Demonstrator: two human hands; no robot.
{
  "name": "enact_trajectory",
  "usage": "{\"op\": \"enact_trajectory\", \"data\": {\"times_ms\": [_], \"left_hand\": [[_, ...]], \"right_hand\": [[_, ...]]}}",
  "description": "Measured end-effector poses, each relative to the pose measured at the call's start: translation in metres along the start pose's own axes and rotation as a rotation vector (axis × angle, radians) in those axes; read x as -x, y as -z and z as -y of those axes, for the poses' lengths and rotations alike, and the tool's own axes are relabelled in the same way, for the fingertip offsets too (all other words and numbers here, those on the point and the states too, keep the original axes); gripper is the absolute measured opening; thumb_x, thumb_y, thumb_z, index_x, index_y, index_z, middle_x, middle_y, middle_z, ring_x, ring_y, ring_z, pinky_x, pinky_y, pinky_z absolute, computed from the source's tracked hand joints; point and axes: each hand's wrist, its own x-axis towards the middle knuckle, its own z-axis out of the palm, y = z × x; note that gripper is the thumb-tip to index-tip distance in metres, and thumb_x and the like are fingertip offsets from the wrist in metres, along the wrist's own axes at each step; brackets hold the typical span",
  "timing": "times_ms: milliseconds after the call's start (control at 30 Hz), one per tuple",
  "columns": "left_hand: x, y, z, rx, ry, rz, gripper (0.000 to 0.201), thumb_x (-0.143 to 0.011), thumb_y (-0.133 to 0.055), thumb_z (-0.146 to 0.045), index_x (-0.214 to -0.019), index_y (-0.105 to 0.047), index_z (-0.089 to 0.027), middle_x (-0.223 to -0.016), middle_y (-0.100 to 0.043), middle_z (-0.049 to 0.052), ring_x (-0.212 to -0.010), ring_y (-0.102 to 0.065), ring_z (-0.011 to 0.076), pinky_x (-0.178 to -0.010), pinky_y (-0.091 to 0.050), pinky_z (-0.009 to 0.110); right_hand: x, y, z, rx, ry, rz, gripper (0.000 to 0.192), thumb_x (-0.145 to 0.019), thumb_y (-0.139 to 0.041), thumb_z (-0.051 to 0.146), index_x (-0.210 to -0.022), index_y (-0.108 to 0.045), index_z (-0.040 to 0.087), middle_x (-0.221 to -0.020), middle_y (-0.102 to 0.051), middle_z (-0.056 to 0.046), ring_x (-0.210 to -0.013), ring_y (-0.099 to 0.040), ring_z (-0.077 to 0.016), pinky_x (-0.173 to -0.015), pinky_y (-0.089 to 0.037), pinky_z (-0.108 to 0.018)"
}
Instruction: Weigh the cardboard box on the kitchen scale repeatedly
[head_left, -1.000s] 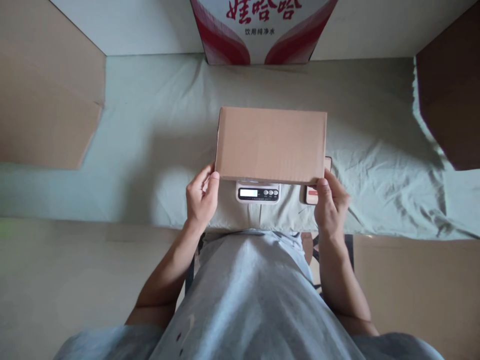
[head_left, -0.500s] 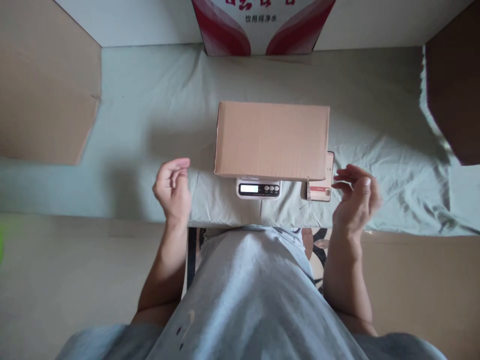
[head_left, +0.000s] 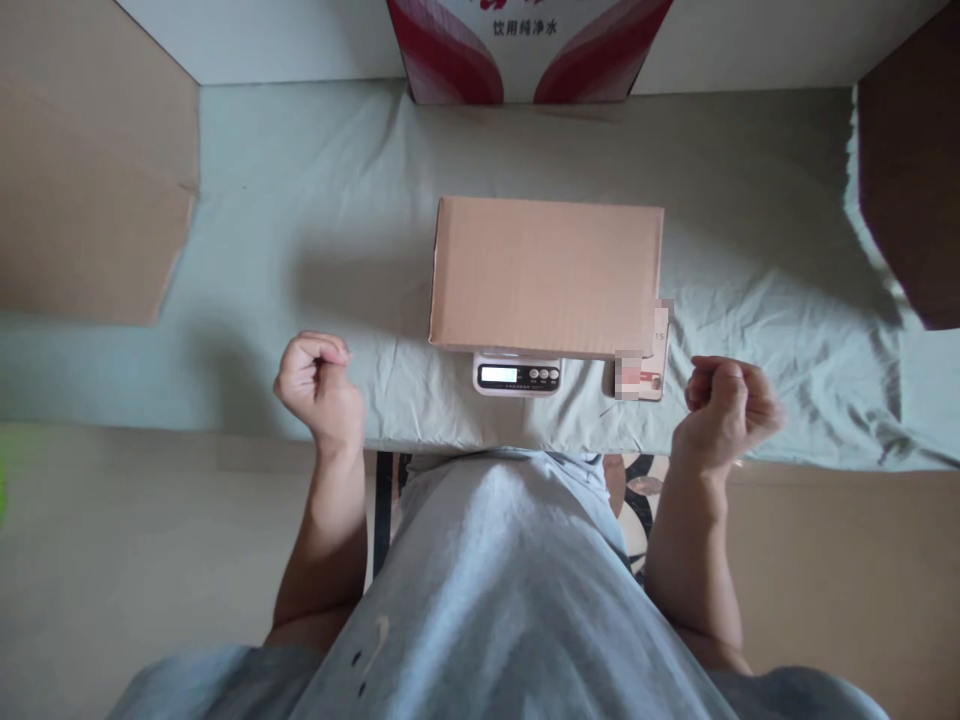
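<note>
The box (head_left: 546, 275) lies flat on the scale (head_left: 517, 374), closed, its broad top face up toward you. Its long axis runs left to right across your view, parallel to the near edge of the table, and its short sides point toward you and away from you. It covers nearly all of the scale: only the front strip with the lit display and the buttons shows from under the near edge, a little left of the box's middle. At the box's near right corner a small reddish card (head_left: 643, 374) lies on the cloth (head_left: 315, 230), partly tucked under the box and just beside the scale.

Your left hand (head_left: 315, 385) is curled into a loose fist with nothing in it, held off to the left of the box and well apart from it, near the table's front edge. Your right hand (head_left: 726, 405) is likewise clenched and empty, off to the right, near the card but not touching it. Neither hand touches the box.

Farther out, a red and white carton (head_left: 525, 50) stands at the back, in line with the box. A brown cardboard flap (head_left: 90, 180) lies at the left, and a darker one (head_left: 911, 190) at the right.
</note>
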Motion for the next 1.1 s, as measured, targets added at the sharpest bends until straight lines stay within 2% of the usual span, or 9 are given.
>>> {"op": "enact_trajectory", "data": {"times_ms": [233,433,500,567,633,733,933,1033,1100], "left_hand": [[0.001,0.001,-0.002,-0.051,0.005,0.01,0.015,-0.061,-0.044,-0.006,-0.058,-0.04,-0.02,-0.058,-0.045,-0.002,-0.059,-0.047,0.0105,-0.06,-0.042,0.029],[0.0,0.0,-0.001,0.084,-0.034,-0.002,0.017,-0.058,-0.046,-0.002,-0.055,-0.043,-0.018,-0.056,-0.047,-0.003,-0.056,-0.048,0.0098,-0.058,-0.039,0.027],[0.0,0.0,0.002,0.101,-0.045,-0.005,0.018,-0.059,-0.046,0.0,-0.055,-0.047,-0.017,-0.056,-0.049,-0.003,-0.057,-0.05,0.0097,-0.058,-0.041,0.027],[0.002,0.0,0.004,0.084,-0.016,0.028,0.019,-0.064,-0.048,0.001,-0.062,-0.057,-0.016,-0.064,-0.057,-0.001,-0.065,-0.057,0.0108,-0.063,-0.047,0.027],[0.005,-0.001,0.005,0.062,0.049,0.105,0.023,-0.074,-0.051,-0.004,-0.081,-0.068,-0.017,-0.086,-0.068,0.003,-0.083,-0.066,0.0141,-0.074,-0.054,0.03],[0.011,-0.004,0.002,0.043,0.109,0.245,0.027,-0.085,-0.058,-0.019,-0.108,-0.07,-0.027,-0.12,-0.067,0.003,-0.112,-0.065,0.0199,-0.091,-0.056,0.036],[0.013,-0.004,-0.005,0.048,0.118,0.321,0.03,-0.087,-0.063,-0.041,-0.116,-0.067,-0.04,-0.135,-0.061,-0.002,-0.131,-0.055,0.0237,-0.108,-0.05,0.042],[0.013,-0.001,-0.004,0.043,0.157,0.323,0.033,-0.087,-0.061,-0.046,-0.12,-0.064,-0.043,-0.143,-0.055,-0.006,-0.142,-0.043,0.0253,-0.116,-0.043,0.046],[0.016,-0.002,-0.003,0.061,0.192,0.34,0.039,-0.086,-0.061,-0.048,-0.125,-0.059,-0.044,-0.146,-0.053,-0.006,-0.144,-0.039,0.0265,-0.117,-0.04,0.049]], "right_hand": [[-0.001,0.001,0.001,-0.049,0.011,0.002,0.02,-0.073,-0.052,0.022,-0.06,-0.066,0.015,-0.04,-0.04,0.005,-0.039,-0.033,-0.0065,-0.043,-0.018,-0.028],[-0.001,0.0,0.001,-0.017,0.017,0.006,0.022,-0.074,-0.05,0.025,-0.061,-0.065,0.017,-0.04,-0.04,0.007,-0.039,-0.032,-0.0065,-0.042,-0.02,-0.025],[-0.001,0.0,0.0,-0.01,0.026,0.005,0.022,-0.074,-0.05,0.025,-0.061,-0.065,0.017,-0.041,-0.042,0.007,-0.039,-0.033,-0.0066,-0.043,-0.021,-0.025],[-0.001,0.0,0.0,-0.031,0.027,0.015,0.019,-0.073,-0.051,0.023,-0.065,-0.067,0.017,-0.044,-0.047,0.007,-0.039,-0.037,-0.0067,-0.043,-0.025,-0.025],[0.0,-0.001,0.0,-0.08,0.013,0.028,0.017,-0.072,-0.053,0.021,-0.072,-0.069,0.017,-0.05,-0.055,0.006,-0.042,-0.044,-0.0072,-0.045,-0.032,-0.025],[0.002,-0.003,-0.002,-0.161,-0.011,0.039,0.019,-0.07,-0.057,0.019,-0.083,-0.071,0.016,-0.064,-0.066,0.002,-0.052,-0.057,-0.0089,-0.053,-0.043,-0.026],[0.001,-0.001,-0.011,-0.193,0.08,0.07,0.022,-0.075,-0.061,0.019,-0.092,-0.074,0.016,-0.083,-0.074,-0.004,-0.073,-0.069,-0.0141,-0.077,-0.053,-0.035],[-0.001,0.003,-0.015,-0.152,0.133,0.15,0.035,-0.078,-0.062,0.025,-0.112,-0.069,0.021,-0.11,-0.073,-0.008,-0.095,-0.073,-0.0211,-0.092,-0.053,-0.044],[0.0,0.004,-0.015,-0.142,0.132,0.264,0.045,-0.082,-0.06,0.033,-0.126,-0.061,0.027,-0.129,-0.066,-0.008,-0.109,-0.07,-0.0247,-0.101,-0.049,-0.05]]}}
